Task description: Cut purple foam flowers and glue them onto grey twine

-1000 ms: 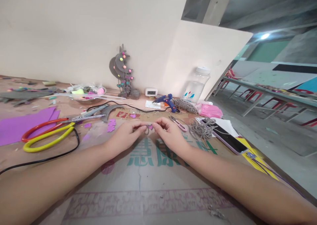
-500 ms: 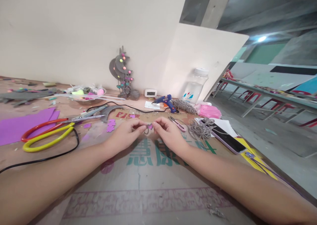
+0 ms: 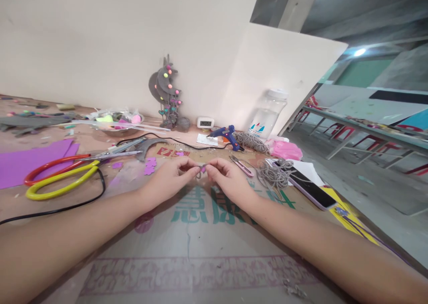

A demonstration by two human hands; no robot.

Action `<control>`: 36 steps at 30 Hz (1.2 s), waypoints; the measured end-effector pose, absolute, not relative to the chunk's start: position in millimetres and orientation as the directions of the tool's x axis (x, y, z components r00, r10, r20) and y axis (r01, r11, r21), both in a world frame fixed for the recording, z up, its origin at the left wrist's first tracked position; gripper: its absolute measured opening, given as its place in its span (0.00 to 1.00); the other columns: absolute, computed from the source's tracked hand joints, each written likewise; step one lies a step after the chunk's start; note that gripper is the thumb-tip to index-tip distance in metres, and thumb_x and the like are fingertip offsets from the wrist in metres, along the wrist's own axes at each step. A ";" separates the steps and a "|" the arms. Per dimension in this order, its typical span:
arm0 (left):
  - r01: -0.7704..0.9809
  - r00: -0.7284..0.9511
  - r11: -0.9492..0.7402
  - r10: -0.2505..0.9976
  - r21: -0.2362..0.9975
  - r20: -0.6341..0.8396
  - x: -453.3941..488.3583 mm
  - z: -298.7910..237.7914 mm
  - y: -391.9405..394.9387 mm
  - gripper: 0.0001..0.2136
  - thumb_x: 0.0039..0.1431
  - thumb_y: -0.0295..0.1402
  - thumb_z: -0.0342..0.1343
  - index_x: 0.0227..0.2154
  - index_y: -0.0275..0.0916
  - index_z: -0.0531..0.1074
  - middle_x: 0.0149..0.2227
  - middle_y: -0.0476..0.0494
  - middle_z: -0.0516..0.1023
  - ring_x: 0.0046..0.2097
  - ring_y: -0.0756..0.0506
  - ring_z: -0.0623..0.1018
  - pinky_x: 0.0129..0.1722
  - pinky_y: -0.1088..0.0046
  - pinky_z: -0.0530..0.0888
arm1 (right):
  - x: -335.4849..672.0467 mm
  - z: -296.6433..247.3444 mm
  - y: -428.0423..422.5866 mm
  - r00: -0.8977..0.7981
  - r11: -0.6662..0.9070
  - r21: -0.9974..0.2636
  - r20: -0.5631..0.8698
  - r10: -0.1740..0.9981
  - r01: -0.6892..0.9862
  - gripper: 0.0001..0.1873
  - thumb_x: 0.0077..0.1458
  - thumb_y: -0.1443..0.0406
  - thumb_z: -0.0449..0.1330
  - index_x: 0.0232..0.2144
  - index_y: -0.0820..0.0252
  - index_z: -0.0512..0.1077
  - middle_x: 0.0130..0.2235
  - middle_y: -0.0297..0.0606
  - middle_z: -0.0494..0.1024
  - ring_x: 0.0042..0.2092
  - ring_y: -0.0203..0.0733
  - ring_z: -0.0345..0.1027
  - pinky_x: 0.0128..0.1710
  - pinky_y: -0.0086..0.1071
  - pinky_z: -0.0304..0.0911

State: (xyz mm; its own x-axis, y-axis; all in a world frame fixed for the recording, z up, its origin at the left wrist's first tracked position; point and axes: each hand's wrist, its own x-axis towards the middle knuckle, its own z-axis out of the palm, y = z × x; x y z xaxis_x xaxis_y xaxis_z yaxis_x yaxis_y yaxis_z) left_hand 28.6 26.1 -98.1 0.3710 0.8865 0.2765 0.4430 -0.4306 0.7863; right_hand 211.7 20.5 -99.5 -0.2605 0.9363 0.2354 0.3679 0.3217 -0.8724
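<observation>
My left hand (image 3: 180, 173) and my right hand (image 3: 224, 175) meet above the printed cardboard (image 3: 200, 237), thumbs and forefingers pinched. Between the fingertips is a small purple piece (image 3: 203, 169), gripped from the right, its shape mostly hidden. A loop of grey cord (image 3: 198, 175) hangs from the left fingertips. Left of the hands lie small purple cutouts (image 3: 150, 166) and scissors (image 3: 63, 172) with one red and one yellow handle. Close to my right hand lie pink-handled thread snips (image 3: 242, 166) and a tangle of grey cord (image 3: 274, 174).
Behind the hands are a blue glue gun (image 3: 226, 137), a small digital clock (image 3: 205, 122), a water bottle (image 3: 267, 113) and a grey crescent-shaped decoration (image 3: 166, 92) with coloured balls. A phone (image 3: 310, 187) lies at right, purple sheets (image 3: 36, 163) at left. A black cable (image 3: 67, 209) crosses the table.
The view has shifted slightly. Both hands remain pinched together at the same spot, with only slight finger movement around the purple piece and cord.
</observation>
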 end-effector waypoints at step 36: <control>0.385 0.340 -0.393 0.901 0.835 0.268 26.5 -105.8 31.2 0.09 0.56 0.31 0.45 0.31 0.38 0.70 0.27 0.50 0.71 0.31 0.49 0.71 0.31 0.74 0.67 | 209.8 -101.4 20.1 -0.285 0.348 -0.847 0.246 0.926 0.402 0.09 0.57 0.61 0.52 0.28 0.59 0.66 0.24 0.29 0.66 0.26 0.34 0.59 0.27 0.28 0.56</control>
State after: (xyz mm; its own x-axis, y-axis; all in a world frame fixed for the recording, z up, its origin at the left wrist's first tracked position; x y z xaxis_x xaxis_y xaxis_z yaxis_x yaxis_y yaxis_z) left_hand 26.5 31.2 -105.8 0.3400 0.9015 0.2679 0.3851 -0.3933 0.8349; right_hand 209.8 20.1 -101.4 -0.2852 0.9264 0.2460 0.4017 0.3485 -0.8469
